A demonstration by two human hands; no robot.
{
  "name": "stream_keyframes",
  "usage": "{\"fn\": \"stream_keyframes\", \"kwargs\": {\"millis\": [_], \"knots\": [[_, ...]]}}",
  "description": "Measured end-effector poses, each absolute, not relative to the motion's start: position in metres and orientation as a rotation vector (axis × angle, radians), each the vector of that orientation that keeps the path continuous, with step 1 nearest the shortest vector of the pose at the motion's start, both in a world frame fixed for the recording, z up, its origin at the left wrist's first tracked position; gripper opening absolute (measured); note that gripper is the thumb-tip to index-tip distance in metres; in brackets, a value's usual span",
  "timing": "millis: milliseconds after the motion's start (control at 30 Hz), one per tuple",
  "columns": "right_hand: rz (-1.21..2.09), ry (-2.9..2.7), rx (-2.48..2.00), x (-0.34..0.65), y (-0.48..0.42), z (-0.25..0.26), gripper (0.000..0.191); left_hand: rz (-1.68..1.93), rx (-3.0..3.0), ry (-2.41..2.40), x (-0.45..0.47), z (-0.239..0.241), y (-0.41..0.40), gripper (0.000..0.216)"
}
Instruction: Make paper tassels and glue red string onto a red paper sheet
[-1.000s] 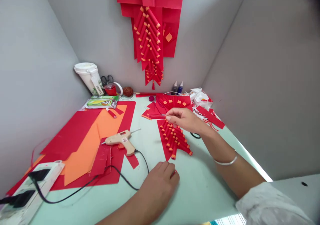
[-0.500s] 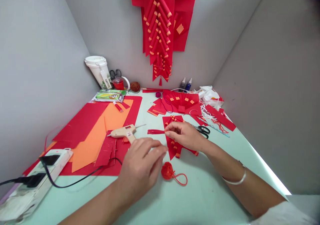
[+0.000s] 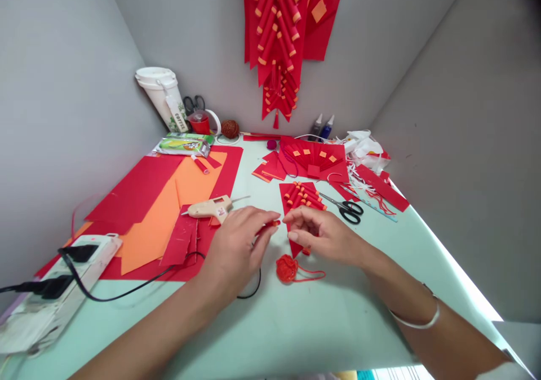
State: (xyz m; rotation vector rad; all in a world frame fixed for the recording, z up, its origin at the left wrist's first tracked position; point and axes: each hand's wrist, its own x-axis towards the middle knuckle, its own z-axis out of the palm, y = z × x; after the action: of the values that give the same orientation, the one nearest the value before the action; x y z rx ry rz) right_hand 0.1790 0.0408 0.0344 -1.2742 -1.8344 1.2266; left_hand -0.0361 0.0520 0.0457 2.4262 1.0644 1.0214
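Observation:
In the head view my left hand (image 3: 239,242) is closed in a pinch on a small red tassel (image 3: 275,222). Only the tassel's bound end shows past my fingertips; the rest is behind the fingers. Just to its right, my right hand (image 3: 316,230) has curled fingers with a gap between thumb and forefinger, and I see nothing in them. Behind and partly under it lies a red paper banner (image 3: 285,192) with small red paper rolls (image 3: 302,194) banded in orange. A ball of red yarn (image 3: 286,269) with a loose loop lies in front of my hands.
A glue gun (image 3: 211,208) lies left, its black cord running to a power strip (image 3: 59,295). Black-handled scissors (image 3: 350,211) lie right. Red and orange paper sheets (image 3: 154,230) cover the left side. A firecracker decoration (image 3: 276,30) hangs on the back wall.
The tassel has passed from my right hand to my left. My right hand has drawn its fingers apart. The yarn loop lies straighter, and the view has shifted.

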Motion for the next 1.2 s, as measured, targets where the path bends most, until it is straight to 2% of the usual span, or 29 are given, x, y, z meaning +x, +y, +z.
{"fn": "stream_keyframes", "kwargs": {"millis": [200, 333, 433, 567, 700, 933, 1067, 1200], "knots": [[1.064, -2.381, -1.319, 0.174, 0.026, 0.041, 0.052, 0.96, 1.762, 1.166, -0.048, 0.059, 0.059, 0.024], [1.034, -2.508, -1.306, 0.163, 0.017, 0.041, 0.03, 0.957, 1.498, 1.096, -0.049, 0.06, 0.059, 0.022], [1.19, -2.284, -1.198, 0.167, 0.023, 0.04, 0.026, 0.953, 1.365, 1.012, -0.048, 0.06, 0.059, 0.019], [1.608, -1.551, -0.906, 0.182, 0.038, 0.035, 0.027, 0.857, 1.281, 0.942, -0.047, 0.06, 0.058, 0.018], [1.766, -1.133, -0.669, 0.187, 0.043, 0.032, 0.028, 0.736, 1.211, 0.896, -0.045, 0.056, 0.056, 0.022], [1.735, -1.029, -0.657, 0.18, 0.041, 0.031, 0.03, 0.426, 1.085, 0.71, -0.044, 0.051, 0.052, 0.04], [1.712, -1.041, -0.701, 0.179, 0.043, 0.026, 0.039, 0.39, 1.044, 0.736, -0.046, 0.054, 0.052, 0.024], [1.733, -1.036, -0.729, 0.18, 0.045, 0.024, 0.035, 0.381, 1.019, 0.619, -0.051, 0.059, 0.053, 0.018]]}}
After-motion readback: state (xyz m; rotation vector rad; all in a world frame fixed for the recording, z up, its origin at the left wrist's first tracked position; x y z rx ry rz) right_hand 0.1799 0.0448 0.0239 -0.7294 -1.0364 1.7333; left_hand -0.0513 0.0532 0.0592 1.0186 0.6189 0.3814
